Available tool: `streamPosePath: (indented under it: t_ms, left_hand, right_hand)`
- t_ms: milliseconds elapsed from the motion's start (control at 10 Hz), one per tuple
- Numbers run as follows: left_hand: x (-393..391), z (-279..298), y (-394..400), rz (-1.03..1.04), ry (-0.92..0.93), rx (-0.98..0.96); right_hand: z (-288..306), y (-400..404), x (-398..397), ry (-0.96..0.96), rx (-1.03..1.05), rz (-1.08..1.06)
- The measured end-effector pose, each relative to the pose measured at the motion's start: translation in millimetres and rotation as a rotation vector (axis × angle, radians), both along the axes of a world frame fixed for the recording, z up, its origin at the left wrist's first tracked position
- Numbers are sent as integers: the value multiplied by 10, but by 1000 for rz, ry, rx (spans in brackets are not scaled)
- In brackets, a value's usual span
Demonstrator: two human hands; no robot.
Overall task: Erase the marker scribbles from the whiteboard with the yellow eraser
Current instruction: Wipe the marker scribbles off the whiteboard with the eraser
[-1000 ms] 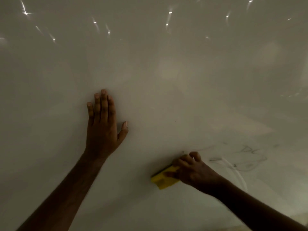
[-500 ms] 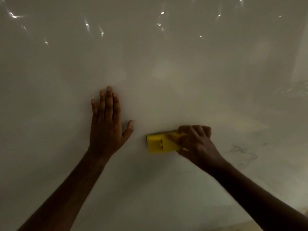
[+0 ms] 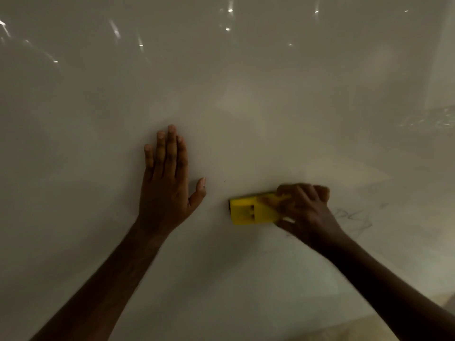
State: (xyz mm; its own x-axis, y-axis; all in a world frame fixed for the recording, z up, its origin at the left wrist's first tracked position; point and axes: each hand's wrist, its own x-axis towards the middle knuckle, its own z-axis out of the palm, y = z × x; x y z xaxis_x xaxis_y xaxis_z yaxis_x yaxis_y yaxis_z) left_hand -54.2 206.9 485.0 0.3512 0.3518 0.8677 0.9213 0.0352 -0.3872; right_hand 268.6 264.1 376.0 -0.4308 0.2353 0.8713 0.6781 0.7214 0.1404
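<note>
The whiteboard (image 3: 246,94) fills almost the whole view, glossy and dimly lit. My right hand (image 3: 304,210) grips the yellow eraser (image 3: 251,210) and presses it flat against the board, its long side lying level. Faint dark marker scribbles (image 3: 354,219) remain just right of that hand, partly hidden by it. My left hand (image 3: 167,183) lies flat on the board to the left of the eraser, fingers straight and pointing up, thumb spread, holding nothing.
Bright light reflections (image 3: 229,11) dot the upper part of the board. At the bottom right corner a strip of tan surface (image 3: 438,303) shows past the board's lower edge.
The eraser went from low on the board up to the level of my left thumb, then slid a little right. Most scribbles near the right hand have disappeared. The left hand stayed pressed in place.
</note>
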Motion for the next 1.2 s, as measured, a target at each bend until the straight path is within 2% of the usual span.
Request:
streamPosePath:
  t_ms: [100,200,300,400,500,600,700,800,900,1000,1100,1200]
  left_hand:
    - [88,21,48,-17,21,4]
    - [146,28,76,-26,27,2]
    - [195,32,93,-35,21,5]
    - [207,33,99,-33,27,7]
    - [227,24,96,-29,35,0]
    - [238,21,94,-34,35,-9]
    - [290,-2,95,-43,26,-15]
    - [367,-44,113,-55,44,-29]
    - [477,-122,133,-72,46,-48]
    - [503,-137,144,-75,40,-48]
    - [511,-141,150,-69,30,-47]
    - [536,-143,158,-74,24,-47]
  right_hand:
    - [141,7,-48,104,-24,2]
    - [-128,-10,-51,-29,-9,46]
    - [-798,-64,65,-297,26,63]
    - [-1038,-77,191,-372,45,58]
    - [-944,-27,385,-350,75,35]
    - [-598,36,519,-238,62,-14]
    - [18,105,688,-9,42,-112]
    - [194,156,719,74,37,-150]
    - [-127,165,645,13,5,-68]
    - [-643,97,614,-144,-37,-8]
    - [-1114,-13,635,-256,-40,-38]
    - [-1151,-35,646,-240,-42,-64]
